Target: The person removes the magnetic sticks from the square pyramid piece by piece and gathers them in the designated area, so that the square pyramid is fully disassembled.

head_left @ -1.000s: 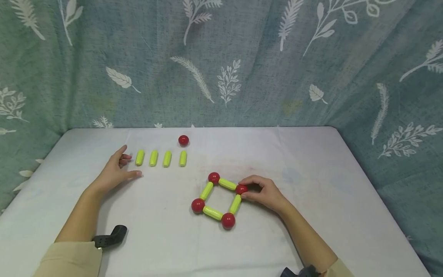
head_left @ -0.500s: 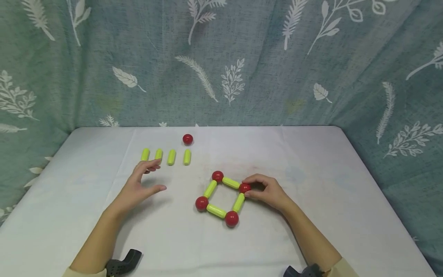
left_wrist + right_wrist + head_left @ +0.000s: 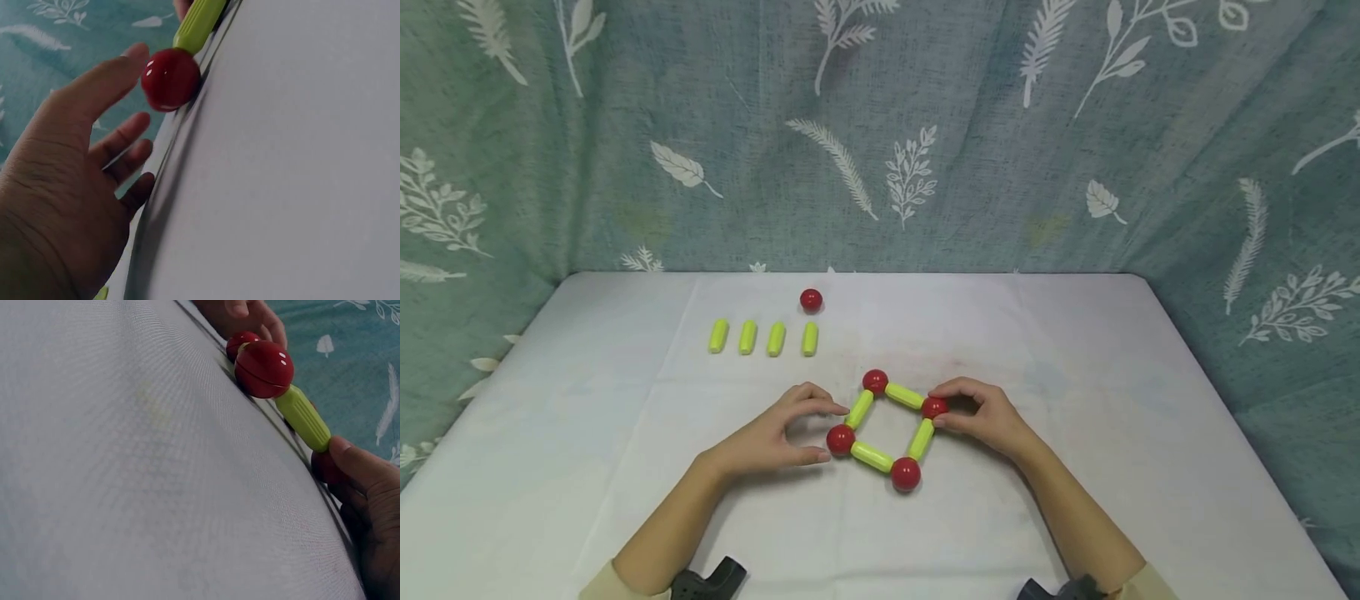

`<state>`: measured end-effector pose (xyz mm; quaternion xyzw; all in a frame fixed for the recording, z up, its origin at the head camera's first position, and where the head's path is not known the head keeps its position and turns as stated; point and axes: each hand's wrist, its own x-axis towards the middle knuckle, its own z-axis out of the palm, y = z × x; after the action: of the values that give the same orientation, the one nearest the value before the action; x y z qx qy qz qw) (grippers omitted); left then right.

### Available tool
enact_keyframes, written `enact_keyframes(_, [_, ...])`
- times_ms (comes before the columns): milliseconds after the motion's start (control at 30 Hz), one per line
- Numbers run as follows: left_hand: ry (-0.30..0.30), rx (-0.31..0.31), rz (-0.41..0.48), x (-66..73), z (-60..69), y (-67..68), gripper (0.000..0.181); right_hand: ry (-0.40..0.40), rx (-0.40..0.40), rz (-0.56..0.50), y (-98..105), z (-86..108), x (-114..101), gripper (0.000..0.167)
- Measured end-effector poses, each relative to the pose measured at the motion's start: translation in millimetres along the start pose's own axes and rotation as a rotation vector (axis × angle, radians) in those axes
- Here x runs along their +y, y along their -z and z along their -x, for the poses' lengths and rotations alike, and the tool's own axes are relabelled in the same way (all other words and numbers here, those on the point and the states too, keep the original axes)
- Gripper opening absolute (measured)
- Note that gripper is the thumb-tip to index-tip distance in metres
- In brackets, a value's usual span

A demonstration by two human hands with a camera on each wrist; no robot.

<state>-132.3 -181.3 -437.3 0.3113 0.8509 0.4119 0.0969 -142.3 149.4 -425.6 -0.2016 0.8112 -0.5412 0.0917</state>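
Observation:
Four-sided and lying on the table, a frame joins red balls at its corners with yellow-green rods. My right hand pinches the right corner ball between thumb and fingers; in the right wrist view the thumb lies by a rod's end. At the left corner ball, my left hand is spread with thumb and fingers apart on either side. In the left wrist view the thumb tip is close to that ball; whether it touches cannot be told. The other fingers stand clear of it.
Several loose yellow-green rods, one of them the rightmost rod, lie in a row at the back left. Behind them sits a single red ball. A white cloth covers the table, and a leaf-patterned curtain hangs behind.
My left hand has moved from beside the row of loose rods, right and toward me, to the frame's left corner ball. My right hand keeps its pinch on the right corner ball.

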Motion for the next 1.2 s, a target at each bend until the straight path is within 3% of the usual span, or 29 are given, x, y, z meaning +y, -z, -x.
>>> enact_keyframes(133, [-0.036, -0.018, -0.073, 3.8, -7.1, -9.1, 0.046, 0.014, -0.001, -0.012, -0.2, -0.3, 1.7, 0.031])
enact_keyframes(333, [-0.136, 0.094, -0.192, 4.3, -11.4, -22.4, 0.033, 0.025, -0.002, -0.011, -1.5, -0.3, 1.7, 0.031])
enact_keyframes(500, [-0.216, 0.151, -0.095, 0.4, -11.7, -30.4, 0.029, 0.015, 0.004, -0.002, -1.4, 0.4, -0.2, 0.031])
enact_keyframes(633, [-0.239, 0.175, -0.051, -0.9, -12.0, -34.0, 0.028, 0.004, 0.003, -0.002, -0.9, 0.6, -0.9, 0.031])
enact_keyframes(867, [-0.208, 0.207, -0.018, 0.6, -13.5, -36.8, 0.025, 0.014, 0.002, -0.011, -0.2, 0.4, 0.6, 0.031])
enact_keyframes(1000, [-0.129, 0.183, 0.004, 1.4, -10.9, -35.0, 0.027, 0.010, -0.001, -0.006, -0.7, -0.2, 0.8, 0.031])
enact_keyframes(1200, [-0.035, 0.146, -0.055, -0.4, -2.3, -23.4, 0.036, 0.014, 0.001, -0.004, -1.4, -0.6, 0.6, 0.031])
